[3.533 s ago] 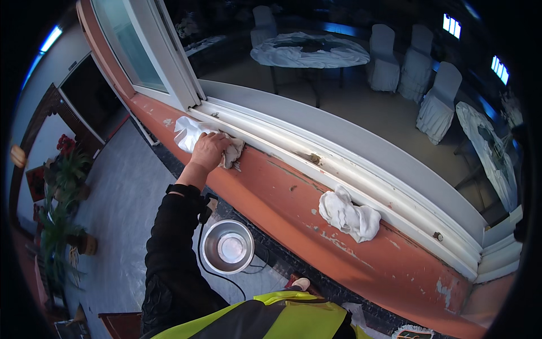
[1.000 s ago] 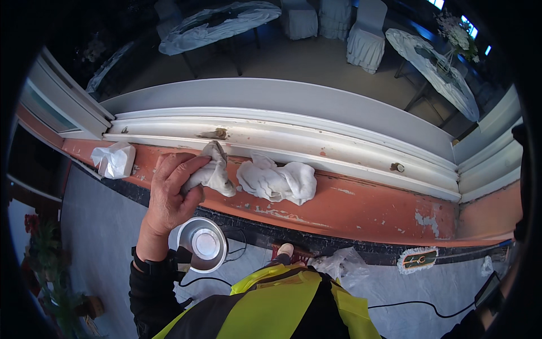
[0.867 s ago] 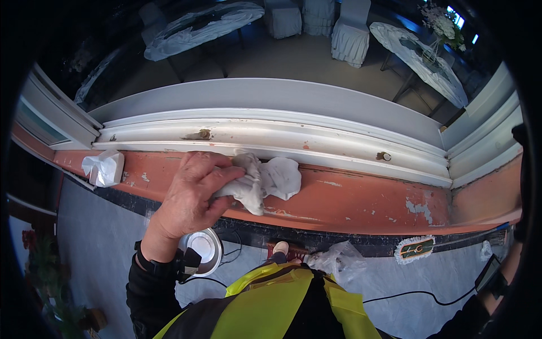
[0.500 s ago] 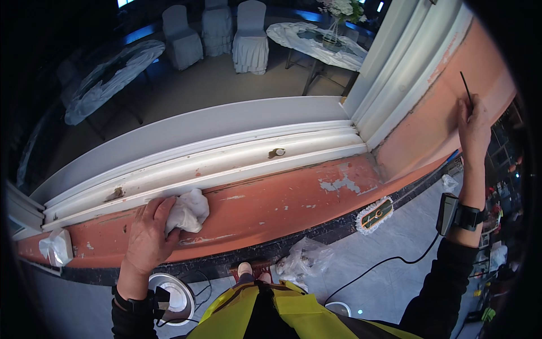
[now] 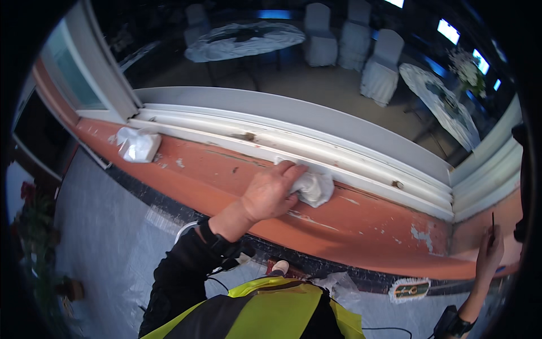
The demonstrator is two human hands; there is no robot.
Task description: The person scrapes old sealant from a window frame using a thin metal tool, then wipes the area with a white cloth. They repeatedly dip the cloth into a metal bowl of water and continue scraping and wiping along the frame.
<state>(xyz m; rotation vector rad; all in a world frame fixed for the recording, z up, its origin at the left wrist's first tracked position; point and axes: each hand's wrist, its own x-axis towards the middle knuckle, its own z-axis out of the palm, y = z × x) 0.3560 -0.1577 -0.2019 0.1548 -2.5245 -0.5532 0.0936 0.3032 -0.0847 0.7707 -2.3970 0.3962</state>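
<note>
My left hand [image 5: 272, 191] is closed round a crumpled white cloth [image 5: 317, 190], which rests on the salmon-painted windowsill [image 5: 243, 195] against the white window track [image 5: 339, 161]. At the far right, my right hand [image 5: 490, 255] grips a thin dark stick [image 5: 493, 220]. Its upper end points up beside the painted side wall [image 5: 508, 217] of the window opening. The lower part of the stick is hidden in my fingers. Paint is flaking off the sill in several places, with a larger grey bare patch [image 5: 422, 237] near the right corner.
A white plastic-wrapped bundle [image 5: 139, 144] sits at the sill's left end. Below lie clear plastic [image 5: 341, 288] and a white-fringed mop head [image 5: 410, 290] on the floor. A black cable [image 5: 389, 329] runs near my right arm. Beyond the window stand covered chairs [image 5: 320, 42] and tables.
The view has swung left, so the window and sill appear farther right. My left hand stays on the cloth at about the same spot; my right hand still holds the stick.
</note>
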